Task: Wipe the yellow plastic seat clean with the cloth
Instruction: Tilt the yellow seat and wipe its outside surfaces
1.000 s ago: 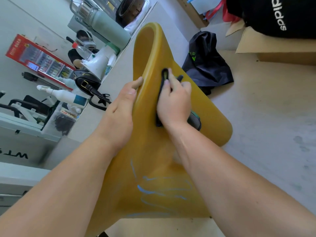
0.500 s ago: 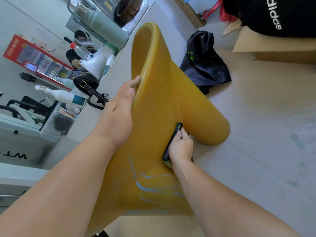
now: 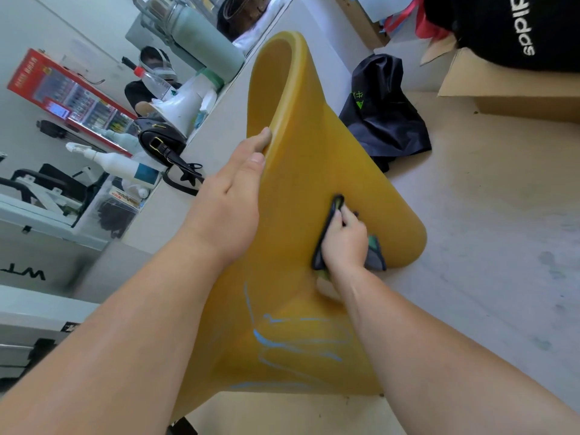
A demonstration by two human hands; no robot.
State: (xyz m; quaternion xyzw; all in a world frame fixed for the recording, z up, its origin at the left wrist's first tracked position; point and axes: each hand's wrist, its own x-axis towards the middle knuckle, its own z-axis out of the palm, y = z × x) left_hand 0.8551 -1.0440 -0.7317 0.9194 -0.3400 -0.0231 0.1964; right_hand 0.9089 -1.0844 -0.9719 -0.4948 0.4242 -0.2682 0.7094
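Head view: the left hand holds the rim of the yellow seat. Two fingertips lie against the curled edge, and the rest of the fingers are out of sight, so how far they wrap round cannot be told. The right hand has its fingers curled tight round a dark cloth and presses it flat on the seat's broad face, near the rounded right-hand corner. A grey-green part of the cloth sticks out beside the wrist.

The seat fills the middle of the view between both forearms, tipped up on edge, its curled rim pointing away from the person. Pale blue marks streak its lower part, below the cloth. The forearms cover the seat's near corners, and whether its bottom edge rests on the floor is unclear.

A dark jacket lies crumpled on the floor just behind the seat. Beyond it is a cardboard box with a flap raised; a black bag with white lettering sits on top and hides what is inside.

To the left, a counter carries a green flask, a white megaphone, a black handbag and a white spray bottle. A clear tub by the counter holds something dark that is hard to make out. Farther back stand a red vending machine and a seated person, partly hidden.
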